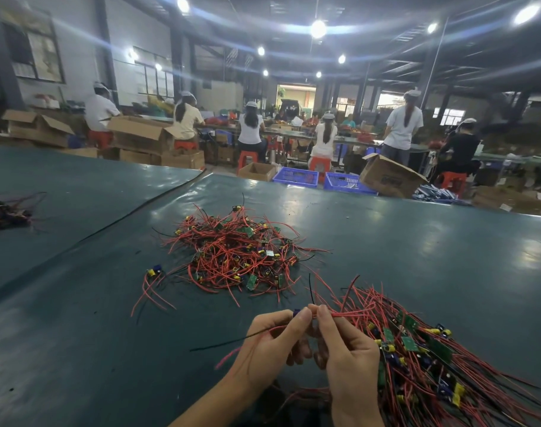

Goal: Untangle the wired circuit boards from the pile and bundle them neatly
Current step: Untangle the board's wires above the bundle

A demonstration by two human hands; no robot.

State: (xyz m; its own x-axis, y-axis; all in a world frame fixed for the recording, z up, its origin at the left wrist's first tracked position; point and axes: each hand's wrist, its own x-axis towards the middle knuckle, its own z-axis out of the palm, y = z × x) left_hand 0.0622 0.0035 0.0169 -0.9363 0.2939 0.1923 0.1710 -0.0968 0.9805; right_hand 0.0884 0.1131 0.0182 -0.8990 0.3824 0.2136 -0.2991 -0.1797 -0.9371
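Head view, from the left edge of the tabletop (pixel 417 257): a small dark bundle of wires (pixel 7 211) lies well apart from everything else. A thin black cable (pixel 139 211) runs diagonally across the green surface between it and the work area. One stray board (pixel 153 271) with red leads sits just left of the tangled pile (pixel 241 257), a mound of red wires and small green boards in the middle of the tabletop, with loose strands splaying out all round it.

At the near edge both hands are raised together. The left hand (pixel 263 346) pinches a wired board (pixel 296 312) at its blue part, and a black lead (pixel 220 343) trails leftward from it. The right hand (pixel 346 355), fingers curled, pinches the same piece's red wires. Just beside it, toward the near right corner, lies the sorted bundle (pixel 432 359), its wires roughly parallel.

Beyond the far edge stand blue crates (pixel 295 177) and a tilted cardboard box (pixel 389 177), with seated workers (pixel 250 131) behind.
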